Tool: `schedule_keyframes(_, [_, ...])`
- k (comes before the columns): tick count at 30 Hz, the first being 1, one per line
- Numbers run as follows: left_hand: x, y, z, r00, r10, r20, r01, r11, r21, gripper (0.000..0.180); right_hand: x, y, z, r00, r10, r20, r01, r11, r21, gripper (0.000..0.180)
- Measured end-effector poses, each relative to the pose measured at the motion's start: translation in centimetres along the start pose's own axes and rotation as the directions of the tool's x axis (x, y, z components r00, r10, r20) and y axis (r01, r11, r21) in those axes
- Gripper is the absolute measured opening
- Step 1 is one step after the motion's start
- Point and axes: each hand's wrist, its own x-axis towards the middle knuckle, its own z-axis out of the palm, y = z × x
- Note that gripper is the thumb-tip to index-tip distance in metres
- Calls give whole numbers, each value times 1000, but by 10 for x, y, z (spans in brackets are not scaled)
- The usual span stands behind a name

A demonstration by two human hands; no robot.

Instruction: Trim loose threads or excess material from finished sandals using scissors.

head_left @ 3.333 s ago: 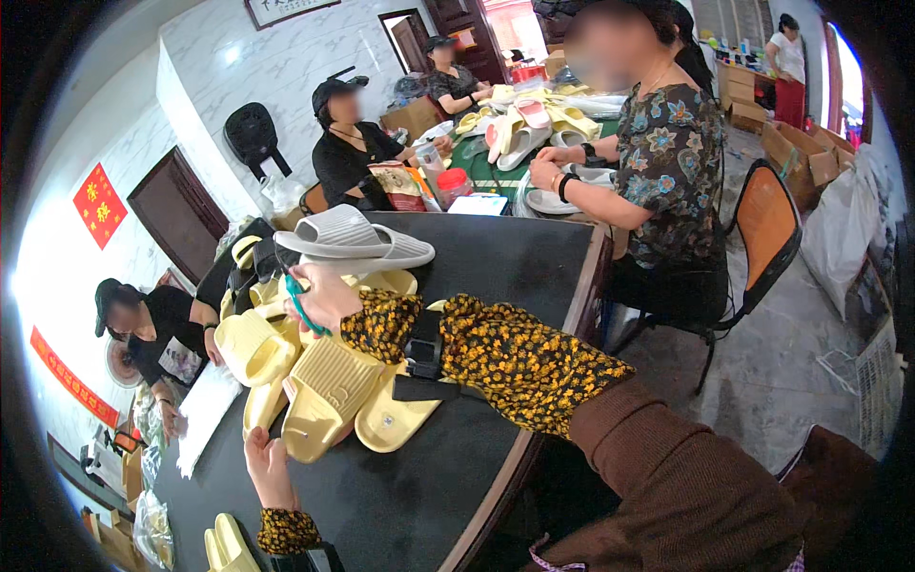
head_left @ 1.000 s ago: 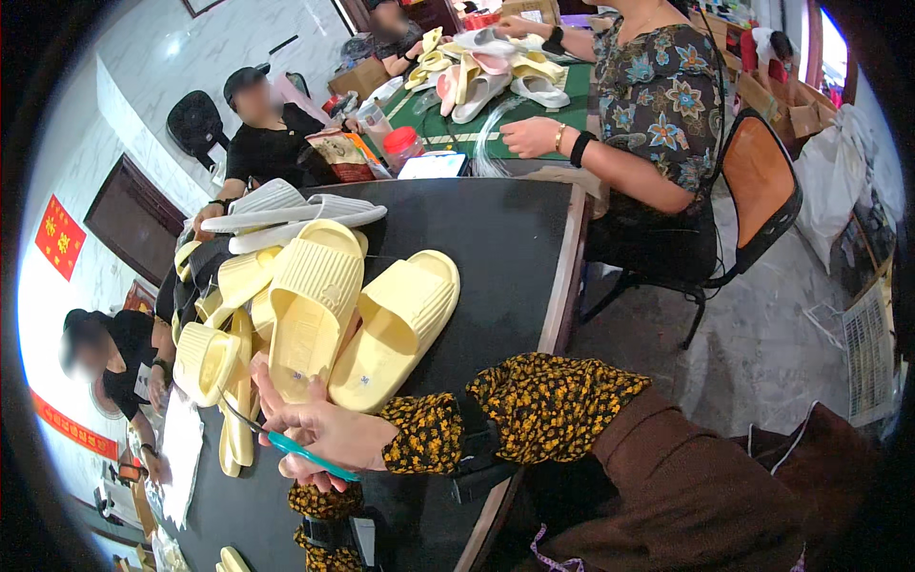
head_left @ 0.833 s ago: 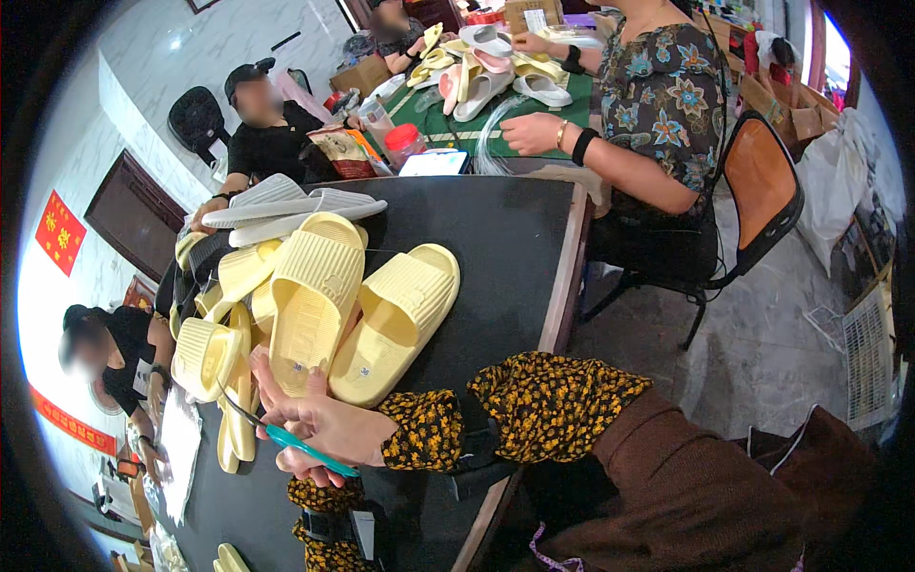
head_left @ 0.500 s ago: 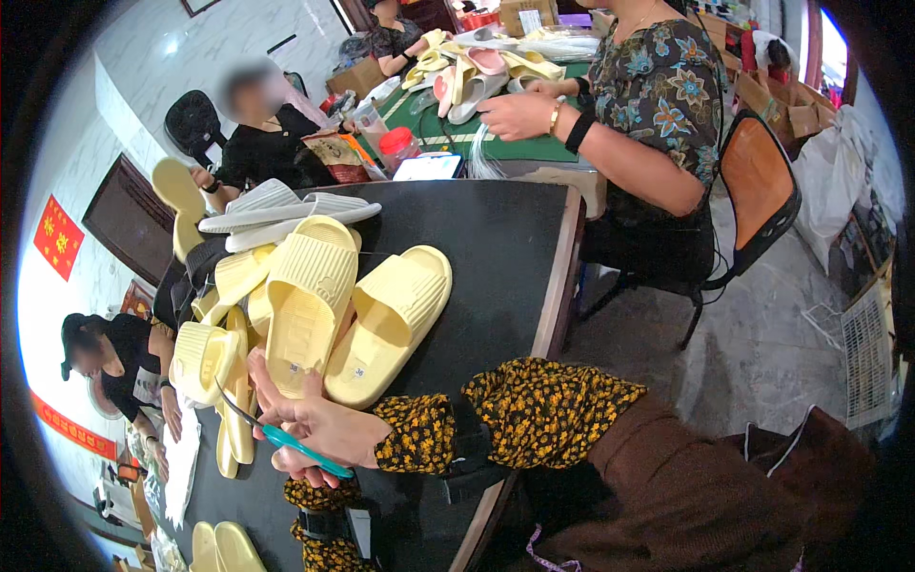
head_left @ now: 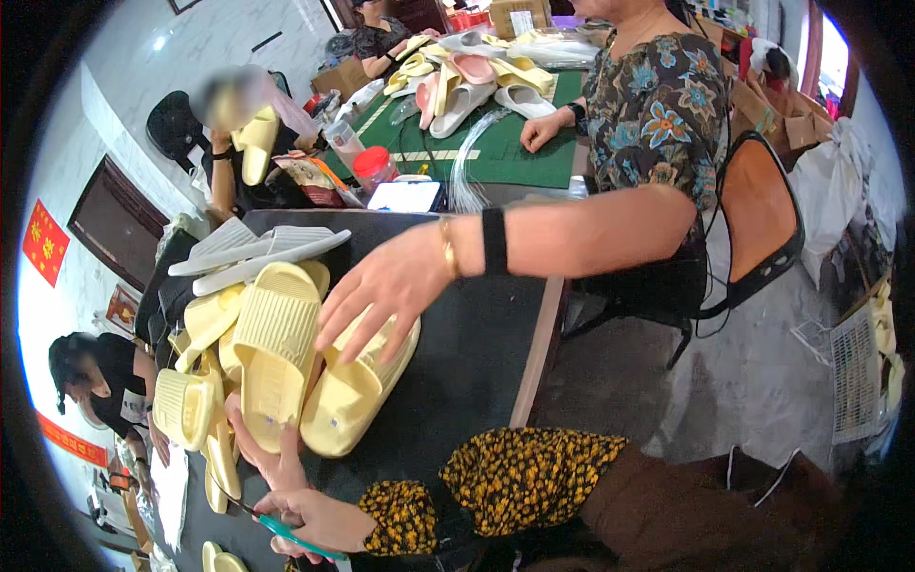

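Note:
Ribbed yellow slippers lie in a pile on the black table. My left hand [head_left: 270, 456] is closed round the heel of a yellow slipper [head_left: 274, 357], thumb on the footbed. Below it, my right hand [head_left: 319, 520], in a black-and-yellow flowered sleeve, grips a teal-handled tool [head_left: 286, 536] with a thin, curved dark tip; its exact kind cannot be made out. To the right of my slipper lies another yellow slipper [head_left: 357, 400]. A co-worker's hand [head_left: 386, 286] reaches over it, fingers spread, partly hiding its strap.
Grey slippers [head_left: 267, 253] top the pile. Beyond the black table [head_left: 467, 334], a green-topped table [head_left: 515, 157] bears more slippers, white strands and a red-lidded jar [head_left: 375, 167]. The co-worker sits by an orange-backed chair [head_left: 760, 205]. Another person holds up a yellow slipper [head_left: 255, 143].
The co-worker's arm has swung from the green table across to the yellow slippers. My hands and the pile sit lower in view. The person at far left has raised a yellow slipper.

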Motion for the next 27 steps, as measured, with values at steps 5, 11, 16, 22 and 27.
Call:
schedule_keyframes(5, [0,-9,23,988,153,22,-154,988,8,67,30,5,16,970,119,211,45,767,-640,76])
schedule_keyframes(11, [-5,-14,28,994,111,-6,-111,993,40,65,72,-4,17,956,192,221,180,208,-961,87])
schedule_keyframes(16, [-6,-18,30,996,91,-17,-90,994,61,64,80,-12,33,943,165,288,269,128,-954,75])
schedule_keyframes(22, [-14,-20,33,997,78,-24,-76,994,73,63,42,-5,71,909,349,229,402,-584,-706,41])
schedule_keyframes(27, [-21,-20,27,996,58,-61,-52,993,106,61,-41,-2,-10,821,512,251,507,-857,92,34])
